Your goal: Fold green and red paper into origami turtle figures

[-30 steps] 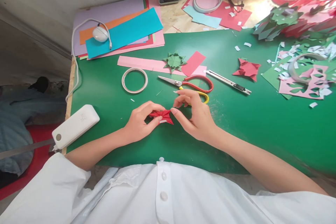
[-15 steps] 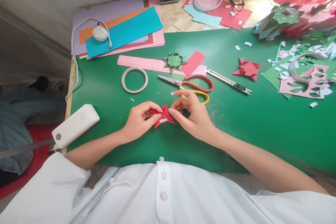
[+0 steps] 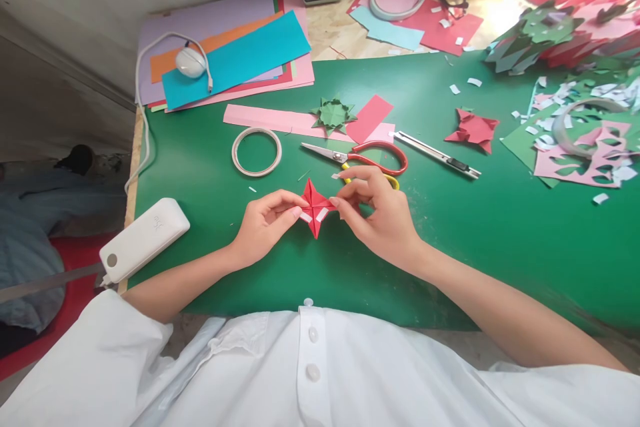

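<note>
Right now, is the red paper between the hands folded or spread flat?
Folded: the red paper shows creases and pointed tips, held between left hand and right hand.

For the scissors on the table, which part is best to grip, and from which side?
Probably the red loop, coming from the right of the view: the scissors lie with their blades pointing left, so the hand stays clear of them. The yellow loop looks less handy, since the right hand partly hides it.
</note>
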A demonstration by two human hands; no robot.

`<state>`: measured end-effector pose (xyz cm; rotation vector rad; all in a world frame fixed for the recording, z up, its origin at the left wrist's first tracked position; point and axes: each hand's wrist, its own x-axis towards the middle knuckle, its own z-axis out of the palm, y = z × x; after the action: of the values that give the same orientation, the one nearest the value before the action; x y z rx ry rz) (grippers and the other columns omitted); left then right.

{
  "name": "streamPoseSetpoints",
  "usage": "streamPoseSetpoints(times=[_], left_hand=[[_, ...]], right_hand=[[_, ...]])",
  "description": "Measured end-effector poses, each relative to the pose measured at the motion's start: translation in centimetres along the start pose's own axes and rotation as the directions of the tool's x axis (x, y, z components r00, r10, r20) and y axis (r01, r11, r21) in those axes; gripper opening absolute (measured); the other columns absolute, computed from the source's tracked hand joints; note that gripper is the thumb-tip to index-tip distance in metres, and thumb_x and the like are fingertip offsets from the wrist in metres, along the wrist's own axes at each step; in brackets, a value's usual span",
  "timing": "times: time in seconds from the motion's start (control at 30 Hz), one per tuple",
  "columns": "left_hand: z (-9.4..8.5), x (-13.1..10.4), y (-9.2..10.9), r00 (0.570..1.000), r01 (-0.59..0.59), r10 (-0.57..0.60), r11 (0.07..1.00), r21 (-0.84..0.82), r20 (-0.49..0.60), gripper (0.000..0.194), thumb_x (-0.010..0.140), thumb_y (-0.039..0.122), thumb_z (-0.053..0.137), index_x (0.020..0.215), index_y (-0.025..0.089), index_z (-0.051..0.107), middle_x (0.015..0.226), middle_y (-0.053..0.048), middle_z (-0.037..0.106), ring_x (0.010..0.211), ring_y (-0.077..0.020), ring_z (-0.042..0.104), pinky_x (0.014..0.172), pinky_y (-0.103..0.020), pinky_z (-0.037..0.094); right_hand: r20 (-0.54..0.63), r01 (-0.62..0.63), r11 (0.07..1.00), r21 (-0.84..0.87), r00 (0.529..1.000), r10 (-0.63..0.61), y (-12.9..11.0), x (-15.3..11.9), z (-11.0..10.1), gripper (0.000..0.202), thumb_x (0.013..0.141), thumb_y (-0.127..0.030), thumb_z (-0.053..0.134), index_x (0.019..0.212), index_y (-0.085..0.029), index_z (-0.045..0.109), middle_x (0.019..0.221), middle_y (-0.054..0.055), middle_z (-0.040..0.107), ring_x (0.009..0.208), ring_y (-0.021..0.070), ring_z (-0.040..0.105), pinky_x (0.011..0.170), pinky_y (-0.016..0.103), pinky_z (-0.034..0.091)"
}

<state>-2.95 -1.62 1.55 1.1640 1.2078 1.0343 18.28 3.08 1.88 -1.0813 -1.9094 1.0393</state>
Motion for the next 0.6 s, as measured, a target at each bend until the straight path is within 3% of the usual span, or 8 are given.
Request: streamPoseSetpoints(times=[0.23,0.43,0.6], left_hand=[[-0.3,-0.2,0.0,0.995,-0.050,0.038,0.990,0.132,0.088,0.014,0.092,0.028,0.066,0.096,0.020,0.078,0.090,-0.003,0.080,0.078,-0.0133,0.074,0.070,-0.021,0.060],[-0.2,-0.1,-0.5,0.991,-0.031,0.024,0.998,0.051,0.131,0.019,0.090,0.028,0.071,0.106,0.020,0.076,0.104,-0.005,0.080,0.092,-0.0167,0.078,0.089,-0.028,0.066],[0.0,-0.1,-0.7,0.997,-0.015,0.009,0.997,0.071,0.083,0.022,0.087,0.030,0.075,0.107,0.021,0.076,0.106,-0.003,0.080,0.094,-0.0168,0.078,0.093,-0.028,0.066]], right_hand=[[-0.083,0.136,0.982,-0.128,0.986,-0.148,0.8,0.3,-0.1,0.020,0.094,-0.019,0.059,0.110,-0.024,0.049,0.074,-0.006,0.069,0.053,0.0069,0.056,0.056,0.020,0.048],[-0.077,0.199,0.960,-0.198,0.973,-0.218,1.1,0.4,-0.1,0.023,0.095,-0.019,0.059,0.114,-0.024,0.048,0.076,-0.006,0.069,0.056,0.0069,0.057,0.056,0.020,0.049],[-0.272,0.207,0.933,-0.296,0.918,-0.289,0.6,0.6,-0.3,0.007,0.092,-0.020,0.065,0.095,-0.023,0.060,0.090,0.004,0.068,0.083,0.0147,0.066,0.069,0.030,0.053]])
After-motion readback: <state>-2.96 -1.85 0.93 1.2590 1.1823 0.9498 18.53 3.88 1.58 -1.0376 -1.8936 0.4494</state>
